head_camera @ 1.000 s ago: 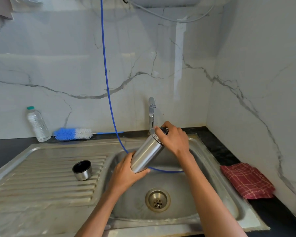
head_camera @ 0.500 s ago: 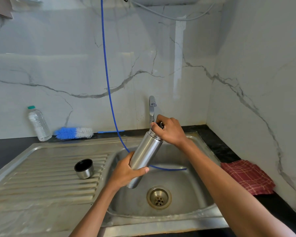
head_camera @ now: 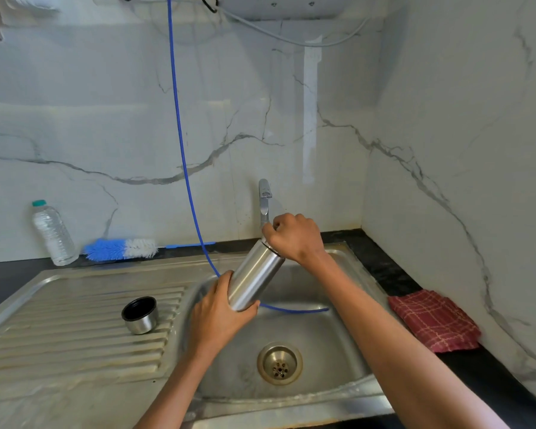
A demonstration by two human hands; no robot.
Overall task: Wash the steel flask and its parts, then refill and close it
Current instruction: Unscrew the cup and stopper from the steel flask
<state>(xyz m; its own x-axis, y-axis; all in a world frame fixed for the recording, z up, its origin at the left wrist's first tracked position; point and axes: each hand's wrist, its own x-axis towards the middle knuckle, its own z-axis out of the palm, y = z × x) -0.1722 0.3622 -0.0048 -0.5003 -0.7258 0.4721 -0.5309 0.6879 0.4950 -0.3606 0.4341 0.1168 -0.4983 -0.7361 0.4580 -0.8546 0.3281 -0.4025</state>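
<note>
The flask (head_camera: 254, 275) could slip: its smooth steel body is tilted over the sink (head_camera: 338, 351), gripped only near the base, and a hard twist at the top might turn the whole body in the lower palm or jerk it loose onto the basin. If the stopper comes free suddenly, it could drop toward the drain (head_camera: 279, 363) below the hands. The blue hose (head_camera: 195, 209) hangs just behind the flask and could snag a wrist.

The left hand (head_camera: 220, 314) wraps curled fingers around the flask's lower end. The right hand (head_camera: 294, 238) is closed over the top, hiding the stopper, so I cannot tell how far it is unscrewed. The flask runs between the two hands, base low and left, mouth high and right, just below the tap (head_camera: 264, 199). The cup (head_camera: 140, 314) sits on the drainboard, well left of the left hand.
</note>
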